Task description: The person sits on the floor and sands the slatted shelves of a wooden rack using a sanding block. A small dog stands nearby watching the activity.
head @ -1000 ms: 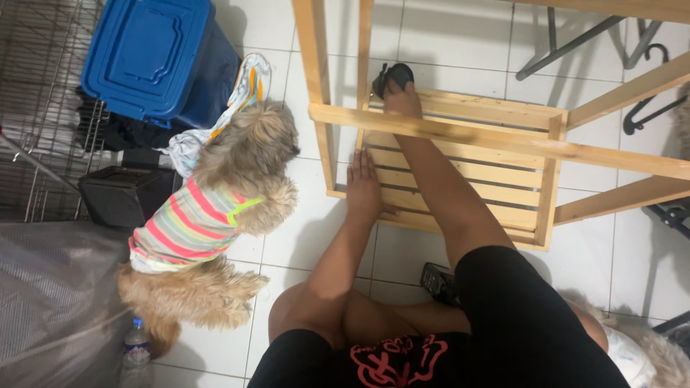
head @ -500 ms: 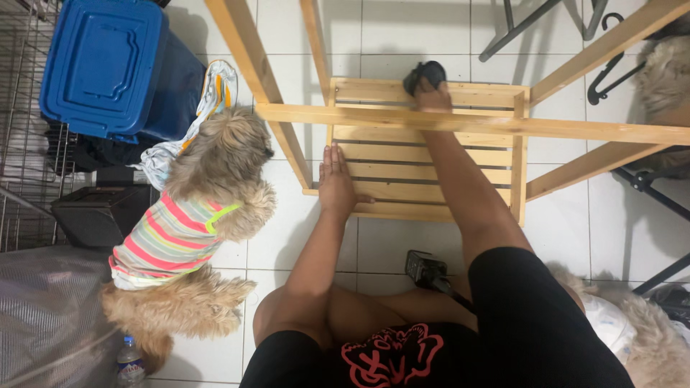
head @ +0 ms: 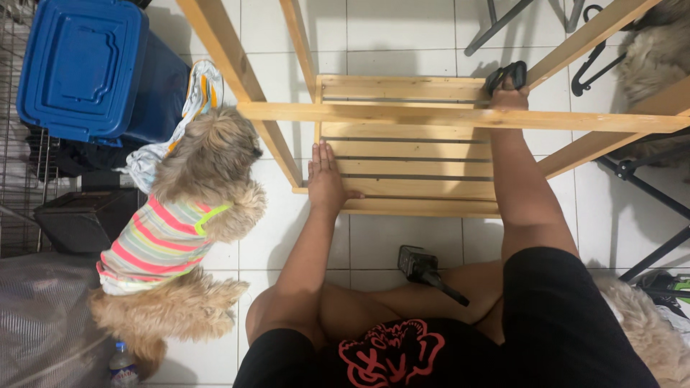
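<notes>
Your left hand [head: 325, 181] lay flat, open, on the wooden shelf [head: 410, 188], your right hand [head: 509, 95] gripped a black tool [head: 506, 74] at its far corner.

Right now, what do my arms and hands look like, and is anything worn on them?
Both arms are bare from shoulder to fingertips: no sleeves, gloves, watch or bracelets show. The left hand shows no rings; the right hand is partly hidden behind a wooden rail, so its fingers cannot be checked.

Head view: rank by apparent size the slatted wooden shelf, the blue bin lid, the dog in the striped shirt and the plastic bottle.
1. Slatted wooden shelf
2. Dog in the striped shirt
3. Blue bin lid, close to the dog, so unsure
4. Plastic bottle
</notes>
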